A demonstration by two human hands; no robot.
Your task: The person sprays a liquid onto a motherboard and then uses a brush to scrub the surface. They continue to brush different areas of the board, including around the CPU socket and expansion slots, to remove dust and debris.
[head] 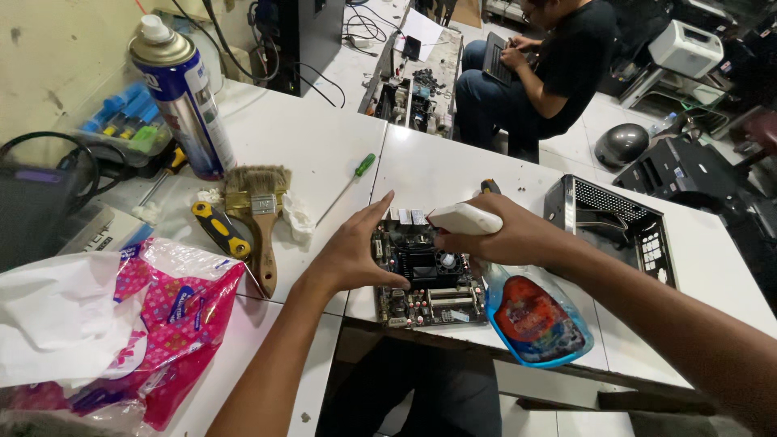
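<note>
Evidently flat, component-studded circuit board (425,279)

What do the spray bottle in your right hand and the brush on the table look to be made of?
Spray bottle: likely clear plastic with a blue tint, glossy, with a white plastic trigger head under the right hand. Brush: handle looks like bare wood, with a shiny metal band and pale, frayed bristles; natural or synthetic, I cannot tell.

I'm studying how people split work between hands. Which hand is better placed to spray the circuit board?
Probably the right hand: it already grips the spray bottle, nozzle over the circuit board. The left hand rests on the board's left edge, steadying it, and holds no tool.
</note>
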